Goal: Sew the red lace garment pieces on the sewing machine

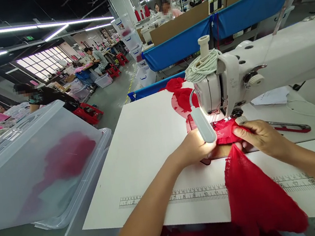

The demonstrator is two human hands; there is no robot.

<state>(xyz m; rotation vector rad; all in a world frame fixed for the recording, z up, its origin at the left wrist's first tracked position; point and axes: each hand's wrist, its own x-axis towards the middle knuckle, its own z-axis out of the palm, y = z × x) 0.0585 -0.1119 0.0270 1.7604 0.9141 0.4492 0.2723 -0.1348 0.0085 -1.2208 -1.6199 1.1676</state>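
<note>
A red lace fabric piece (253, 194) runs from my lap up onto the white table to the needle area of a white sewing machine (256, 67). My left hand (194, 148) presses flat on the fabric just left of the needle, partly behind the machine's small white lamp (203, 125). My right hand (259, 138) pinches the fabric's upper edge on the right side of the needle. The needle itself is hidden by the lamp and the hands.
More red fabric (182, 94) lies behind the machine. Red-handled scissors (290, 126) rest right of my right hand. A printed ruler (187, 195) runs along the table front. A clear plastic bin (34, 168) with red cloth stands at left. Other people work at distant tables.
</note>
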